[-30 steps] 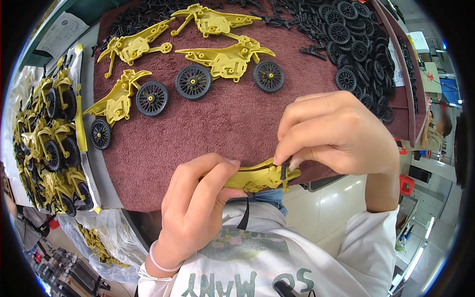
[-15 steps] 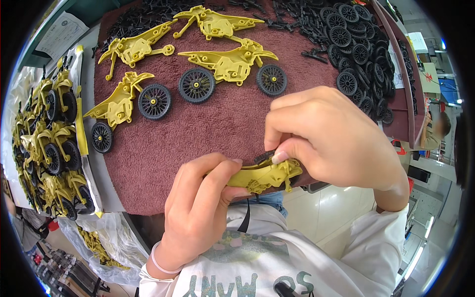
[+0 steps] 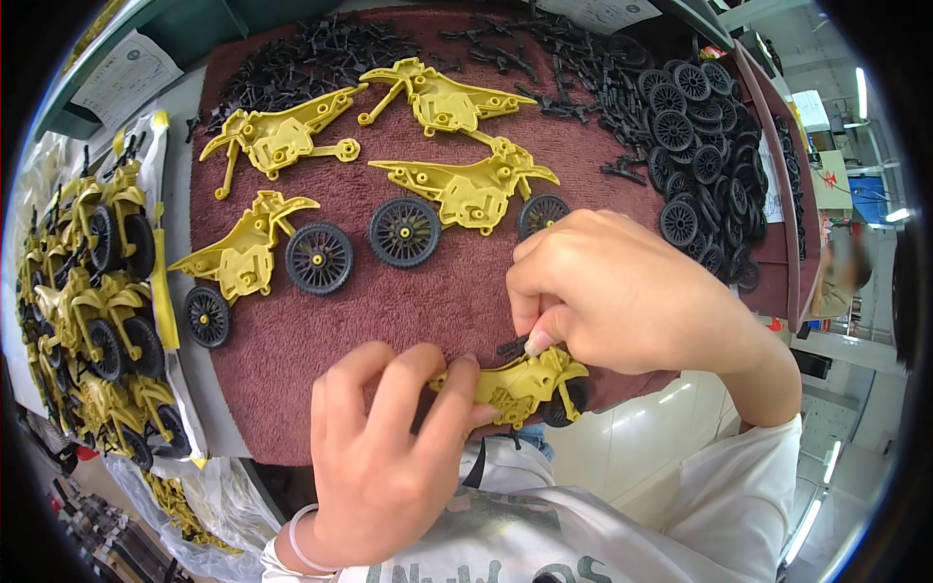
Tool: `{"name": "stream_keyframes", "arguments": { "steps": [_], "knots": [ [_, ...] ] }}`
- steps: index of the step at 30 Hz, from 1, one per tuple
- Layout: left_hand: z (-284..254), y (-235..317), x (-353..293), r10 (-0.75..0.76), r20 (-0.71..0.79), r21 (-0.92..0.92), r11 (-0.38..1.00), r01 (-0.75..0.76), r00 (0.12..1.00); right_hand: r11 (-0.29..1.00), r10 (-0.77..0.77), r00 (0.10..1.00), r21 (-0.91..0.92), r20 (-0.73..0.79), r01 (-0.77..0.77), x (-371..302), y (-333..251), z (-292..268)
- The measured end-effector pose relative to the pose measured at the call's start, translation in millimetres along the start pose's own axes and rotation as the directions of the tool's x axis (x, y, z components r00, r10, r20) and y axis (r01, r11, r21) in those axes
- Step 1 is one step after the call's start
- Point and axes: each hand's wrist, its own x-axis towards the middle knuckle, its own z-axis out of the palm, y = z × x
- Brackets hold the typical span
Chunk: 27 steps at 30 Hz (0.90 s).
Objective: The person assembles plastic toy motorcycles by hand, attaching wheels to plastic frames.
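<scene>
- From my end of the feed, the largest thing is the maroon cloth (image 3: 428, 306), spreading beyond the held yellow toy motorbike (image 3: 515, 387).
- I see a stack of yellow motorbikes (image 3: 83, 301) well to the left of the held bike.
- The heap of black wheels (image 3: 695, 160) lies beyond it and to the right; a spread of thin black parts (image 3: 311, 63) sits at the far side.
- Left hand (image 3: 394, 457): at the held bike's left end, thumb and fingers clamped on its body.
- Right hand (image 3: 632, 291): just above its right end, thumb and bent forefinger pinched together.
- Four yellow half shells (image 3: 457, 189) rest beyond the bike, two with black wheels at their ends.
- The held bike itself is between my two views of fingers, long axis running left to right.
- Its black front wheel (image 3: 566, 403) shows at the right end.
- Smallest is a small black part (image 3: 511, 346) at the bike's upper edge, right under the right fingertips, so that hand is nearer; whether it is seated, I can't tell.
</scene>
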Motion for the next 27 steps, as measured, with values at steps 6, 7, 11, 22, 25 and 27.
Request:
{"name": "stream_keyframes", "arguments": {
  "steps": [6,7,11,22,25,27],
  "knots": [
    [-5,-6,10,0.144,0.07,0.102,0.983,-0.151,0.987,0.999,-0.039,0.998,0.012,-0.054,0.039,-1,-1,1],
    [-5,-8,10,0.141,0.077,0.095,0.984,-0.148,0.987,0.997,-0.072,0.996,-0.022,-0.055,0.071,1,-3,1],
    [-4,-10,10,0.205,0.06,0.069,0.975,-0.209,0.977,0.994,-0.071,0.997,-0.085,-0.012,0.069,4,-4,0],
    [-1,-9,10,0.23,0.065,0.066,0.97,-0.234,0.971,0.976,-0.216,0.975,0.03,-0.05,0.218,-6,12,0],
    [-4,-5,12,0.203,0.07,0.078,0.975,-0.209,0.977,0.979,-0.176,0.968,0.069,-0.178,0.191,-25,9,1],
    [-3,-6,9,0.178,0.084,0.117,0.975,-0.187,0.98,0.867,0.261,0.947,0.477,-0.186,-0.145,-37,2,6]
  ]
}}
